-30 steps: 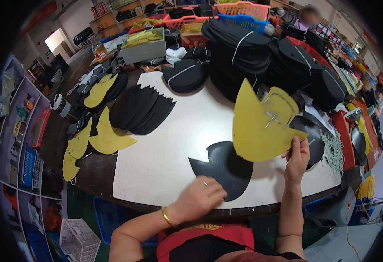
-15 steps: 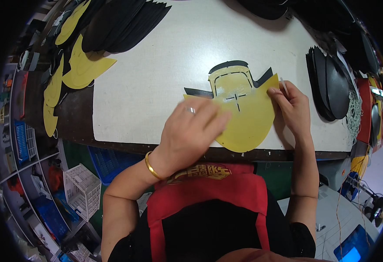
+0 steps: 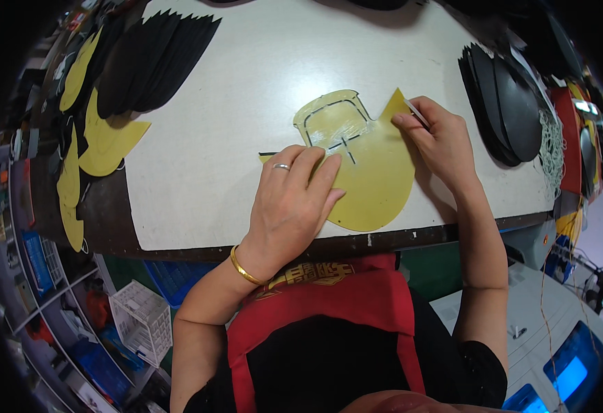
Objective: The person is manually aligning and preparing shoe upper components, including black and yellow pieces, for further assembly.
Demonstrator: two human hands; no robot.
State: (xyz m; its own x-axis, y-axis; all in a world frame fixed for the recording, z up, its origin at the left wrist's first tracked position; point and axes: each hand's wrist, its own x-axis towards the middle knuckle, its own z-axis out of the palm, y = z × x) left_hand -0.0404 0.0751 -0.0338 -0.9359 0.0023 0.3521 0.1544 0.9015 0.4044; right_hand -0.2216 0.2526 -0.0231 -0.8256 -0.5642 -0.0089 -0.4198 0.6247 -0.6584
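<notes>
A yellow template (image 3: 377, 186) with slots in a curved outline and a cross lies on the table near its front edge. A thin strip of a black piece (image 3: 267, 153) shows past its left corner; most of that piece is covered. My left hand (image 3: 287, 196), with a ring and a gold bracelet, lies on the template's left part, fingers stretched out. At the upper right corner of the template, my right hand (image 3: 442, 141) is closed around a slim whitish pen-like stick (image 3: 417, 112). Its thumb is against the template's edge.
Black cut pieces (image 3: 153, 65) are stacked at the far left, beside several yellow templates (image 3: 105, 141). More black pieces (image 3: 504, 113) and pale green threads (image 3: 552, 155) sit on the right. Below the white table top (image 3: 212, 172), a white basket (image 3: 143, 320) stands at the left.
The yellow template has shifted over the black piece, hiding its upper edge and right tip. My left hand, blurred before, now rests on the template. The view has also shifted slightly.
</notes>
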